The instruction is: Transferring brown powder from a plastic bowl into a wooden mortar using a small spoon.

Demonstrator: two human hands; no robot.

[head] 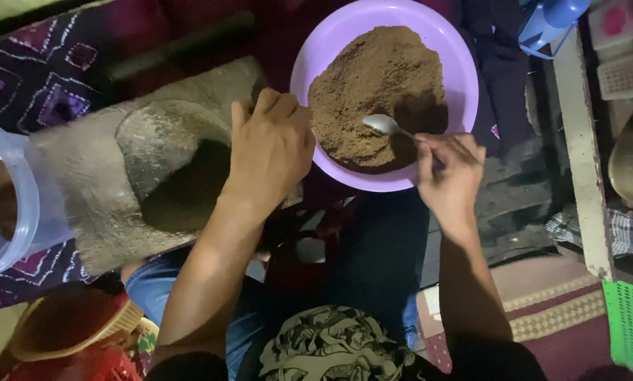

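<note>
Lilac plastic, shallow and wide: the bowl [452, 53] sits just beyond the person's knees, heaped with a brown powder [380, 88] that is dry and crumbly, mounded high at the far side and dug lower near the front rim. The right hand [452, 180] is closed round the handle of a metal spoon [386, 125], pinching it near the end so the bowl of the spoon lies flat on the powder, a grip that suits scooping toward the body. The left hand [270, 148] is curled shut at the bowl's near left edge, fingers folded under; it seems to be gripping the mouth of the coarse grey-brown sack [119, 183] that lies beside the bowl, but the knuckles hide what is pinched, so I can't be sure. Holding there would keep the sack's opening close to the bowl and steady. A clear plastic tub [9, 212] stands at the far left, and a woven basket [62, 324] sits below it on the patterned cloth.
</note>
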